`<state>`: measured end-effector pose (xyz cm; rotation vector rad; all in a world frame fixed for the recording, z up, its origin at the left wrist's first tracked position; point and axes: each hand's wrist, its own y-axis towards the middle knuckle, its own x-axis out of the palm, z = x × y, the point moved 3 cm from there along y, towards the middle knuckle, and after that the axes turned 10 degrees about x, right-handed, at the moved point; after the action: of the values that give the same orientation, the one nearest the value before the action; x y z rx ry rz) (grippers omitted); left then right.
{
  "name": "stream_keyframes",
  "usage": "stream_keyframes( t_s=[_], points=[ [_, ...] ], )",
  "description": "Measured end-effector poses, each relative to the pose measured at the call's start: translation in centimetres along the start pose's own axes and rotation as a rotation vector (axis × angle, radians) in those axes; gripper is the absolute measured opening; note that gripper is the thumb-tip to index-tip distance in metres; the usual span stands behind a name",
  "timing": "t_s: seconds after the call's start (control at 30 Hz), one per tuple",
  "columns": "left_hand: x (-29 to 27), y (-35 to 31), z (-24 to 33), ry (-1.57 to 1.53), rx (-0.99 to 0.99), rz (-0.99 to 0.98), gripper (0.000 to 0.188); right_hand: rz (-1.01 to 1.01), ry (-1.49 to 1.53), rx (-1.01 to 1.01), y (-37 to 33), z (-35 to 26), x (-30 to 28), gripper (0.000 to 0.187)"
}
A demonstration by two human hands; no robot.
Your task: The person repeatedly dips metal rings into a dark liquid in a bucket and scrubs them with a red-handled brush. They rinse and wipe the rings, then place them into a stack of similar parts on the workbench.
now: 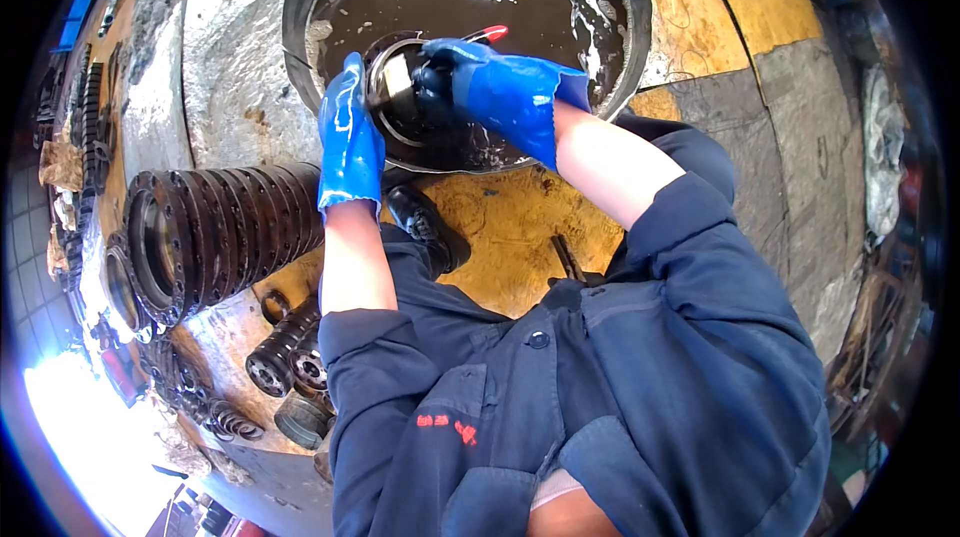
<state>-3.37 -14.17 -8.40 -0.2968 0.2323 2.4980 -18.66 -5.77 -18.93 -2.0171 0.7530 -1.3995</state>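
Over the near rim of a round black tub (640, 17) filled with dark, foamy liquid, I hold a round hollow metal part (397, 77) with a shiny inner wall. My left hand (350, 142), in a long blue rubber glove, is closed on the part's left side. My right hand (500, 92), gloved the same way, reaches to the part's opening. Its fingers are curled around a tool whose red handle end (492, 34) sticks out beyond the glove. The tool's working end is lost in the dark opening, so its kind cannot be made out.
Left of my legs lies a row of large dark flanged rings (225, 232). Nearer me are smaller dark cylindrical parts (285, 347) and a coil spring (235, 422). Grey sheeting (810, 167) covers the floor at right. My black shoe (425, 222) rests close to the tub.
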Motion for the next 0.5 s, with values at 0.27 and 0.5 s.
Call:
stream_keyframes(
  t_s=[0.27, 0.5],
  points=[
    [0.8, -0.4, -0.9, 0.13, 0.235, -0.02, 0.05, -0.165, -0.703, -0.295, -9.0, -0.1, 0.5, 0.027],
    [0.5, -2.3, -0.3, 0.144, 0.098, -0.086, 0.053, 0.119, -1.525, -0.242, -6.3, 0.4, 0.4, 0.028]
  ],
)
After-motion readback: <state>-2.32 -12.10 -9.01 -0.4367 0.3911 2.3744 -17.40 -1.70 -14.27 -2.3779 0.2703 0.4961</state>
